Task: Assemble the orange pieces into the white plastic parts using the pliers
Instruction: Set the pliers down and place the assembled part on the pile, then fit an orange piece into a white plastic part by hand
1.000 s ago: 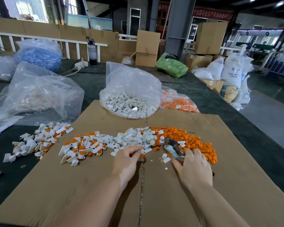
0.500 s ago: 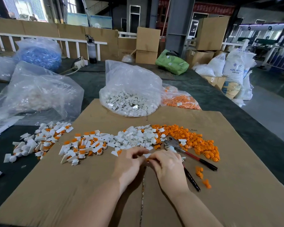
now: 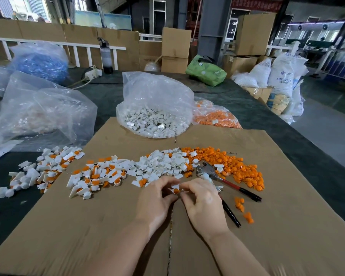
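Orange pieces: one (image 3: 176, 190) sits in a white part (image 3: 175, 186), pinched between left hand (image 3: 155, 198) and right hand (image 3: 203, 202), fingers curled narrow. Risk: it pops out unseated, since the pliers (image 3: 217, 177) lie idle just right. Loose white pile (image 3: 161, 166) and orange heap (image 3: 227, 164) crowd the far side

Left hand (image 3: 155, 198), right hand (image 3: 204, 204): bare, no gloves, rings, watch; forearms bare, unsleeved.
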